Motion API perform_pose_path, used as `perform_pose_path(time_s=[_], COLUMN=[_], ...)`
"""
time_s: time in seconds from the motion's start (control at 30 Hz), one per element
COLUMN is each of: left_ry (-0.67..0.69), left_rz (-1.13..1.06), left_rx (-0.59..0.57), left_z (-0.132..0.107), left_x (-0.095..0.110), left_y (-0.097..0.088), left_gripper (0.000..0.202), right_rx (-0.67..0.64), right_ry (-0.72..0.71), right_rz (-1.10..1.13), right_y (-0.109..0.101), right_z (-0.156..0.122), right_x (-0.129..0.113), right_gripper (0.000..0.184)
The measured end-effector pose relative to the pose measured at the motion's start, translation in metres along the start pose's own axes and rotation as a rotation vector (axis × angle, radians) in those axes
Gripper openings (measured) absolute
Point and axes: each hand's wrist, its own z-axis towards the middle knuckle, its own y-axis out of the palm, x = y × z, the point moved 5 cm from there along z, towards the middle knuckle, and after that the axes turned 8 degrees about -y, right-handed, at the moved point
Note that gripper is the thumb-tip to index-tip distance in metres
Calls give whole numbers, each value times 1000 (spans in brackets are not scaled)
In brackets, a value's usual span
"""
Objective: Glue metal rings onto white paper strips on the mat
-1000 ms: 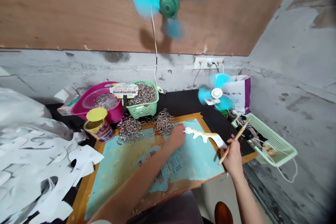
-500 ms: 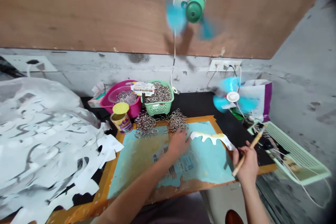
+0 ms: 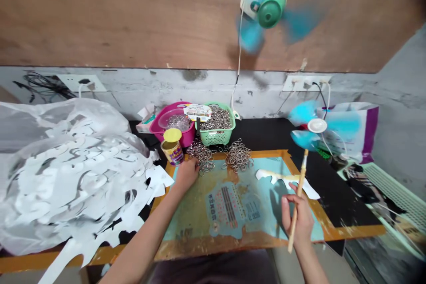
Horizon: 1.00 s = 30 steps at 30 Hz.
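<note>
My right hand [image 3: 298, 217], over the right side of the blue sheet [image 3: 266, 226], is closed around the wooden handle of a brush [image 3: 301, 179], bristles upward. Just behind it lies a white cut-out strip [image 3: 311, 190] with a scalloped edge, yellowish along its upper side. My left hand [image 3: 187, 175] has its fingers curled at the front left edge of a pile of metal rings [image 3: 202, 154]; what is between the fingertips is hidden. Close behind that hand stands an open can [image 3: 173, 154] with a yellow lid [image 3: 172, 135]. A second pile of metal rings [image 3: 238, 156] sits to the right.
Behind the piles are a pink basket [image 3: 156, 126] and a green basket [image 3: 218, 136] full of metal rings. White cut-out scraps [image 3: 89, 186] in a plastic bag cover the left side. Two blue-bladed fans spin, one high up, one small fan [image 3: 317, 125] at back right. A pale green tray [image 3: 392, 182] is at right.
My left hand has moved left from the right pile to the left pile by the can. My right hand has turned the brush more upright. The whole view has shifted.
</note>
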Motion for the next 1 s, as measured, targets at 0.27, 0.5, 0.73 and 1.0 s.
perform_pose_path(time_s=[0.27,0.5,0.73,1.0], left_ry=[301,747,804,797], left_rz=[-222,-447,-469,-428], left_rx=[-30,-203,-263,-244], left_z=[8,-18,-24,-20], left_x=[88,267,343,354], left_y=[-4,57,115,130], left_gripper=[17,12,15,17], right_rx=[154,222,220,208], right_ry=[19,34,7,-1], right_rz=[-71,-74,-74,-62], right_y=[-23,-27,-26,-25], right_z=[-3,-5,-5,-5], right_x=[4,2,1,2], right_gripper=[5,8,11,13])
